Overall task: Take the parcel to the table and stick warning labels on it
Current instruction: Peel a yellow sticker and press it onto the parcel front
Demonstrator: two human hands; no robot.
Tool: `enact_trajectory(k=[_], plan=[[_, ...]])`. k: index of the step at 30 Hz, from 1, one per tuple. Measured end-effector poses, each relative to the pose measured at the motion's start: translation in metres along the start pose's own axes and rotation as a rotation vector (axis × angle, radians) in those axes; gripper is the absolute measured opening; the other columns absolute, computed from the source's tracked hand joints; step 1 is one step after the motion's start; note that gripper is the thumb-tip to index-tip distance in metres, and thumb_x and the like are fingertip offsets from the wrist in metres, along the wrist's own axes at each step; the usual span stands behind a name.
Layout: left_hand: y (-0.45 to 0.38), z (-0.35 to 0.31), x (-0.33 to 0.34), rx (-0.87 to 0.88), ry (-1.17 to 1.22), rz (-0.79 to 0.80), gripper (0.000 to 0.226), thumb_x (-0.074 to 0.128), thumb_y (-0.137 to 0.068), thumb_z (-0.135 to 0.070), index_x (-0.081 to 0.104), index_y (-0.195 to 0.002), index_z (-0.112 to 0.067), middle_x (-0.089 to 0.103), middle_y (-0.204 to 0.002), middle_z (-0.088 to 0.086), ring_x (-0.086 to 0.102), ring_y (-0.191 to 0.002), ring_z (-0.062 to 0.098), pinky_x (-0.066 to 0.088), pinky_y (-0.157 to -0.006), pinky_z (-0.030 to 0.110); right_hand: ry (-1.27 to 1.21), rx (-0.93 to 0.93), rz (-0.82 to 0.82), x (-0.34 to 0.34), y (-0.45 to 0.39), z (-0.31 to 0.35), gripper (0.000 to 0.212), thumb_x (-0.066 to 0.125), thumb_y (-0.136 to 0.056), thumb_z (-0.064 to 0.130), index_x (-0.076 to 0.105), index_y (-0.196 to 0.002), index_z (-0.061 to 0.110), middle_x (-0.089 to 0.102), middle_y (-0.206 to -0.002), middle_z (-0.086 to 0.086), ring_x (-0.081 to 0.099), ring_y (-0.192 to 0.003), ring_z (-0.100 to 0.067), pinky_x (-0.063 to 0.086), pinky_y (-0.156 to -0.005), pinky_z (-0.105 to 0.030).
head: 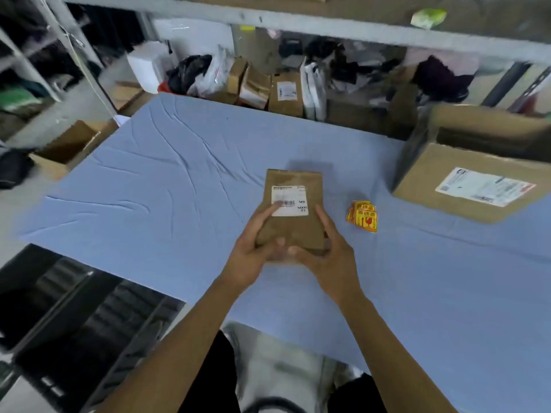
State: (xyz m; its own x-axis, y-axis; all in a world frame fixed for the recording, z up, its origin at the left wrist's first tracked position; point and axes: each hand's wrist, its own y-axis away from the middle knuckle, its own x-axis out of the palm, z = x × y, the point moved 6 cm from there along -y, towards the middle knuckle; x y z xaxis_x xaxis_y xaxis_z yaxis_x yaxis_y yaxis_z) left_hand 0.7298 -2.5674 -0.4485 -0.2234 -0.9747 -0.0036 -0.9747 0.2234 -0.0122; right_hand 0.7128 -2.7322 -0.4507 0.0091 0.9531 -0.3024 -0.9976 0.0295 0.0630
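A small brown paper parcel [293, 231] with a white barcode label sits over the middle of the table [167, 189], which is covered in a wrinkled blue cloth. My left hand [253, 248] grips its left side and near edge. My right hand [331, 254] grips its right side, thumbs on top. Whether the parcel rests on the cloth or hovers just above it I cannot tell. A small stack of yellow and red warning labels [362, 216] lies on the cloth just to the right of the parcel.
A large cardboard box [465, 186] with a shipping label stands at the table's right end. Behind the table, several brown parcels and bags [268, 87] sit under a shelf. An open carton [71, 144] is on the floor at left, and black crates [74, 323] at near left.
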Motion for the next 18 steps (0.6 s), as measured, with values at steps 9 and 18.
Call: enact_trajectory(k=[9,18], plan=[[0.023,0.001,0.0,0.005,-0.214,-0.113,0.048,0.056,-0.098,-0.021,0.046,-0.145,-0.024,0.051,-0.146,0.004,0.05,-0.134,0.023,0.04,-0.109,0.029,-0.027,-0.074,-0.088,0.002,0.026,-0.008,0.075,0.07,-0.084,0.043,0.033,-0.149,0.039,0.059,-0.135,0.01,0.06,-0.121,-0.009,0.049,-0.102,-0.03],[0.041,-0.024,0.005,-0.013,-0.615,0.017,0.05,0.053,-0.099,-0.017,0.042,-0.148,-0.027,0.048,-0.146,0.01,0.05,-0.129,0.03,0.037,-0.094,0.02,0.12,-0.056,-0.09,-0.005,0.035,0.013,0.072,0.071,-0.083,0.043,0.041,-0.147,0.026,0.056,-0.142,0.0,0.055,-0.127,-0.018,0.047,-0.095,-0.024]])
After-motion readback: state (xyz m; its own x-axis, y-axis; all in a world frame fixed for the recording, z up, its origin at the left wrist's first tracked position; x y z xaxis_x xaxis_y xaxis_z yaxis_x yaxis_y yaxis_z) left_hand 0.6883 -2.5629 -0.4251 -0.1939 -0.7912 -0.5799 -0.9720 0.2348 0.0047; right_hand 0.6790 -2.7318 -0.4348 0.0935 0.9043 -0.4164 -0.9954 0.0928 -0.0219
